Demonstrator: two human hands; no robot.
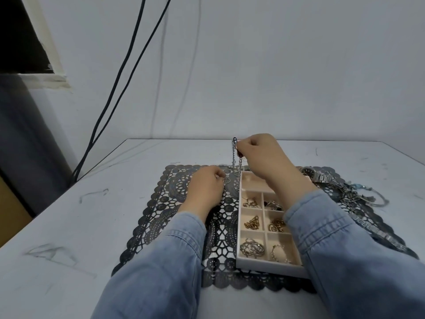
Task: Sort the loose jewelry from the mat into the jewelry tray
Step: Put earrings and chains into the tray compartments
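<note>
Right hand (259,153) fingers clamped on silver chain (234,155), hanging at 11 o'clock of jewelry tray (264,268); left hand (207,187) fingers curled, pinching the chain's end ring (226,180) above mat (161,215), 9 o'clock of tray.

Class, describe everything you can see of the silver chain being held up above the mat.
The silver chain looks like metal links. The right hand pinches it at the top, so it hangs in two strands over the lace mat, beside the far left corner of the jewelry tray. A small ring shows near its lower end; the left hand pinches a similar ring nearby.
</note>
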